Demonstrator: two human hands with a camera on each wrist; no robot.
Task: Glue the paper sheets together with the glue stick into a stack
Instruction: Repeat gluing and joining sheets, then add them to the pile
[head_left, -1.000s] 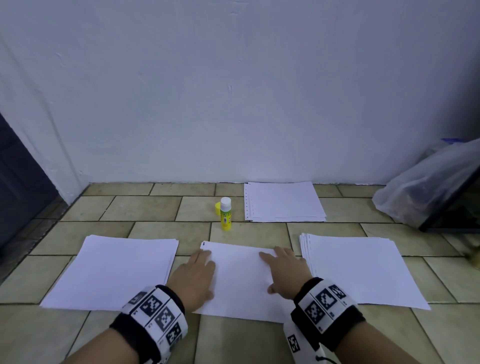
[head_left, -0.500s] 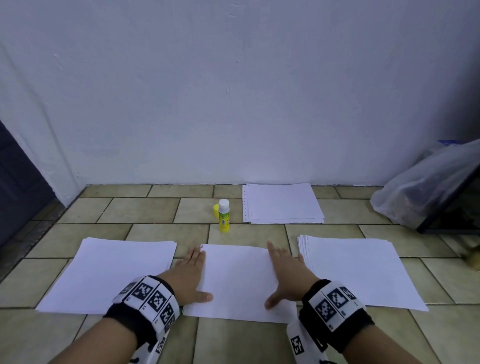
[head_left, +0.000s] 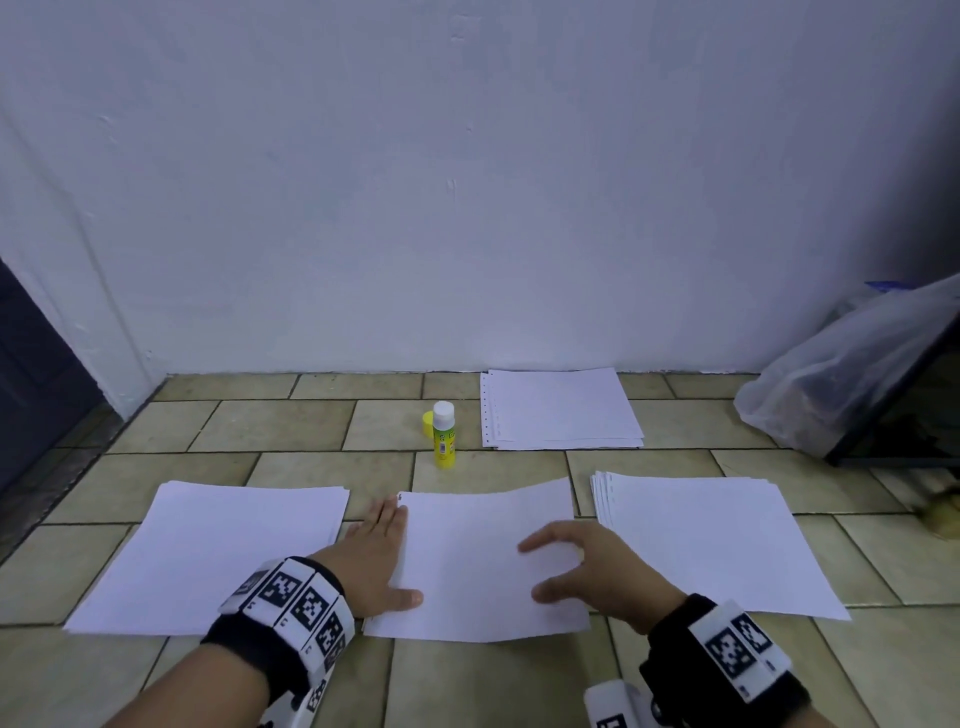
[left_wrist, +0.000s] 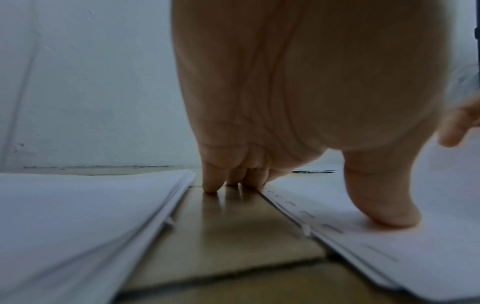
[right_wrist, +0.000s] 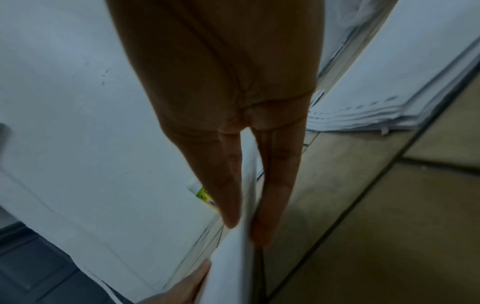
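Observation:
A white middle sheet (head_left: 467, 571) lies on the tiled floor in front of me. My left hand (head_left: 379, 551) lies flat along its left edge, fingers straight on the tile and thumb (left_wrist: 384, 205) pressing on the paper. My right hand (head_left: 566, 566) is raised over the sheet's right edge, which has risen. In the right wrist view that edge (right_wrist: 244, 236) runs between the fingers, with the thumb on top. The yellow glue stick (head_left: 444, 435) stands upright beyond the sheet, its white top showing, and a yellow cap (head_left: 427, 422) lies beside it.
Three paper stacks lie around: a left stack (head_left: 218, 556), a right stack (head_left: 706, 540) and a far stack (head_left: 561, 410) by the white wall. A clear plastic bag (head_left: 841, 374) leans on a dark frame at the right. A dark door (head_left: 36, 374) stands at the left.
Both hands were flat on the middle sheet and slid apart. My right hand has since lifted and taken the right edge, which rose. My left hand moved to the left edge.

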